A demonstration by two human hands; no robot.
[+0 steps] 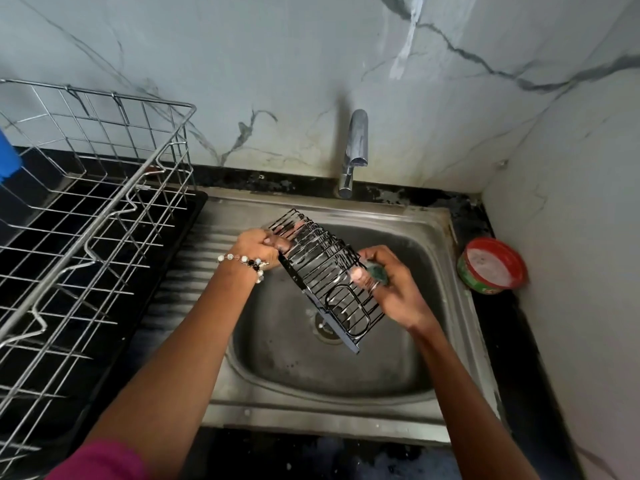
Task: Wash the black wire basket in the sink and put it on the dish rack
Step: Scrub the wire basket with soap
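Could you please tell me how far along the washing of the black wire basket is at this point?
Mid-wash. The left hand grips the black wire basket over the sink, and the right hand presses a green scrubber against its wires. No water shows at the tap, so rinsing looks left to do, then placing it on the dish rack, where it isn't yet.

The sink basin lies open below the black wire basket, which both hands hold tilted above the drain. The tap juts over the back rim. At right a red tub sits by the wall. At left the dish rack rises with high wire sides, open on top
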